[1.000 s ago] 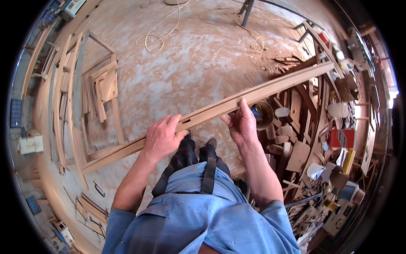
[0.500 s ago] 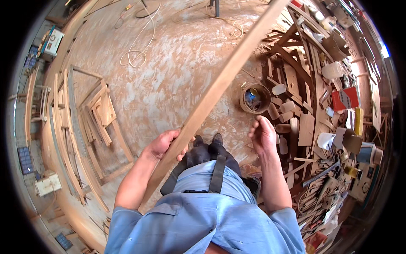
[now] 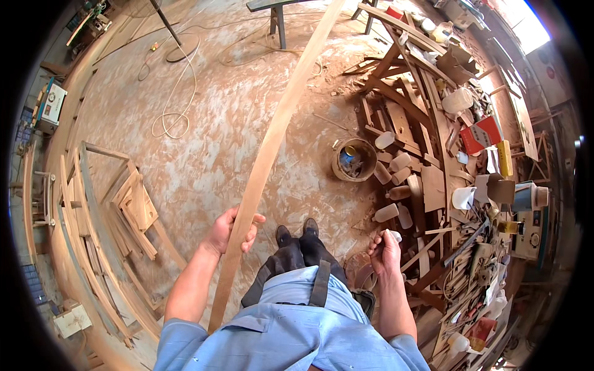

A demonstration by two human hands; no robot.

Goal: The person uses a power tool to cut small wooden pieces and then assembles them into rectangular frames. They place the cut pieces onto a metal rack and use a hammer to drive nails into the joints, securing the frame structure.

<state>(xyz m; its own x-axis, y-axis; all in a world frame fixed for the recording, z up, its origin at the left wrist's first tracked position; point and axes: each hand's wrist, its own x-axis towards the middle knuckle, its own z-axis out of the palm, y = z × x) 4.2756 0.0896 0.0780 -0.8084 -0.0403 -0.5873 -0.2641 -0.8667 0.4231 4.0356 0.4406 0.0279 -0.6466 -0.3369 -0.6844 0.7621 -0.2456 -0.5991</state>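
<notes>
My left hand [image 3: 224, 234] is closed round a long, straight wooden board [image 3: 272, 145]. The board slants from beside my left hip up past the top of the picture. At my right side, apart from the board, my right hand [image 3: 386, 252] is raised with its fingers curled in. A small whitish bit shows at its fingertips; whether the hand holds it or it lies behind, I cannot make out. Past that hand several plastic bottles [image 3: 387, 213] lie beside the heap of wood.
A round bucket [image 3: 339, 162] with things inside stands on the dusty floor ahead. To the right, a bench [image 3: 436, 142] is crowded with offcuts, tools and containers. Wooden frames [image 3: 139, 204] lie at the left. A pale cable [image 3: 166, 120] loops over the floor, and a trestle [image 3: 278, 25] stands far off.
The board has swung more upright, still in my left hand. My right hand has dropped lower, and its fingers are more curled. The view has tilted up, showing the trestle.
</notes>
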